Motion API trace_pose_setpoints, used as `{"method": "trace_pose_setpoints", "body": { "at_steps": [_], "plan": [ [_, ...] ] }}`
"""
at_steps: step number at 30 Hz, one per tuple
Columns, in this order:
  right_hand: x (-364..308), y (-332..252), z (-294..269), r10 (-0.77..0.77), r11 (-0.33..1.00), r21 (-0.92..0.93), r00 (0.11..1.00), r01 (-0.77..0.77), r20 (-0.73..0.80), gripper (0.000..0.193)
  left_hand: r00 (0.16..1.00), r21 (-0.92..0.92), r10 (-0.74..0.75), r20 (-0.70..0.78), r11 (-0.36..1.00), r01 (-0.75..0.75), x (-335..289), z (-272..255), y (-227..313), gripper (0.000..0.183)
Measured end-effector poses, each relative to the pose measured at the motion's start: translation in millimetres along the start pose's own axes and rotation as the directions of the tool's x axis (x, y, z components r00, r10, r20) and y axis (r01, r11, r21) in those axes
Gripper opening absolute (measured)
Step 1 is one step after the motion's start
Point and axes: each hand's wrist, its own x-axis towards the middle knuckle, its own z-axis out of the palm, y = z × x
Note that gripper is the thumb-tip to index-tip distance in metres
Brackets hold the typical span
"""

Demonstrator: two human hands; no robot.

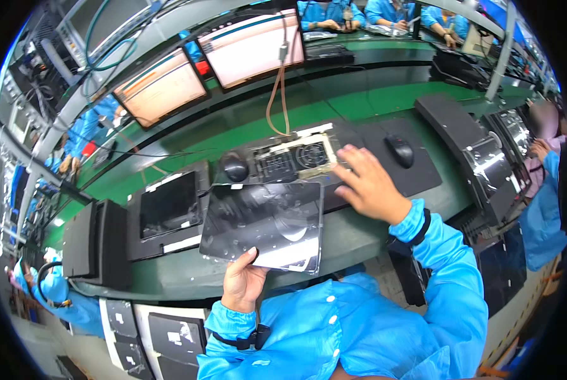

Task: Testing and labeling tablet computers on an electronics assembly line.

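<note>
My left hand (243, 288) is closed on the lower edge of a dark, glossy tablet-like panel (264, 215), its thumb on the front face. The panel is tilted up over the bench, with bright reflections on its surface and what looks like clear film at its edges. My right hand (373, 189) is open, fingers spread, holding nothing. It hovers by the right end of a black fixture with a pale-framed recess (321, 155), just beyond the panel. Part of the fixture is hidden behind the panel. A black mouse (235, 167) sits left of the fixture.
Another dark panel lies in a black tray (169, 204) on the left. A second mouse (400, 152) rests on a dark mat at right. Black foam blocks (109, 244) stand far left. Two monitors (251, 47) and a hanging cable (277, 95) are behind. Other people work around the bench.
</note>
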Motion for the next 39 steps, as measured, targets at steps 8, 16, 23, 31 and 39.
{"method": "trace_pose_setpoints", "body": {
  "at_steps": [8,16,23,31,39],
  "plan": [
    [1.5,-32.8,19.0,0.193,0.81,0.497,0.942,-0.31,0.274,0.02,0.958,-0.223,0.24,0.159,0.954,-0.202,-18.8,-36.5,23.7,0.032],
    [32.7,-94.0,19.0,0.106,0.591,0.776,0.975,-0.218,0.193,0.035,0.962,-0.266,0.243,0.122,0.942,-0.205,-6.6,-48.3,21.0,0.03],
    [34.5,-93.2,26.3,0.142,0.51,0.796,0.944,-0.327,0.297,0.02,0.963,-0.241,0.251,0.102,0.945,-0.221,-11.9,-48.2,19.6,0.034],
    [29.9,-87.2,24.7,0.133,0.619,0.742,0.965,-0.257,0.224,0.018,0.963,-0.16,0.239,0.122,0.963,-0.218,-13.0,-44.8,18.0,0.039],
    [27.0,-86.3,23.4,0.109,0.604,0.76,0.97,-0.239,0.218,0.017,0.966,-0.145,0.242,0.096,0.963,-0.227,-12.1,-48.1,17.0,0.038]
  ]
}}
